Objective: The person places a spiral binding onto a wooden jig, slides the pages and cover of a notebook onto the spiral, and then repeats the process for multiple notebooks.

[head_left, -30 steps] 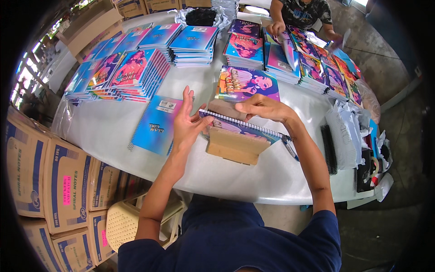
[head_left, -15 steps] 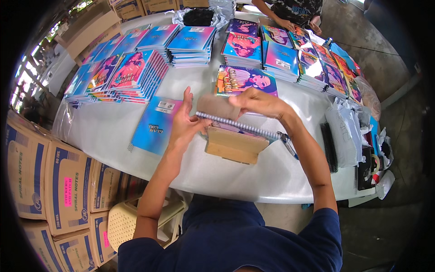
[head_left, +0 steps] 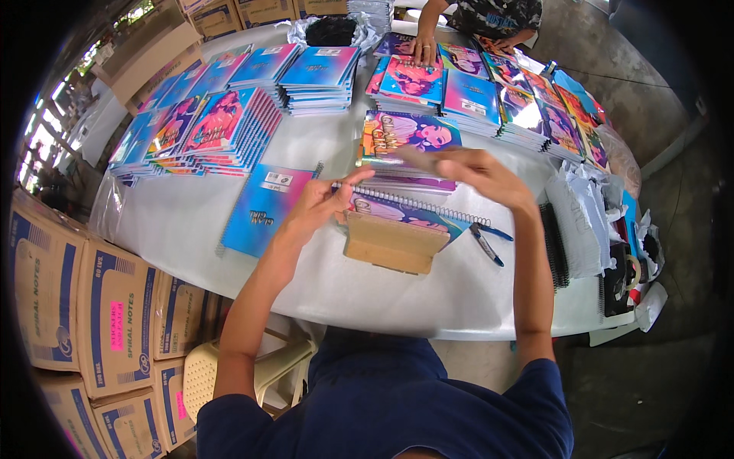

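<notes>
In front of me is a spiral notebook (head_left: 397, 213) with a purple illustrated cover, its metal coil running along the far edge. My left hand (head_left: 317, 205) pinches the coil's left end, forefinger stretched along it. A folded piece of brown cardboard (head_left: 396, 245) stands against the notebook's near side. My right hand (head_left: 485, 177), smeared by motion, is raised beyond the coil. Between its fingers is a blurred flat brown piece (head_left: 415, 159). Blue-handled pliers (head_left: 485, 243) lie by the coil's right end. A stack of notebooks (head_left: 409, 138) stands just behind, and a blue-pink notebook (head_left: 267, 206) lies left.
Notebook stacks (head_left: 229, 126) fill the far left of the white table (head_left: 321, 294), and more (head_left: 470, 99) the far right. A co-worker's hand (head_left: 423, 50) rests on one stack. Cartons (head_left: 115, 306) and a plastic stool (head_left: 267, 367) stand lower left. Black coils (head_left: 552, 245) lie right.
My right hand has moved right with the brown piece, away from the coil. My left fingers have closed over the coil's left end. The co-worker's hand has shifted left onto another stack.
</notes>
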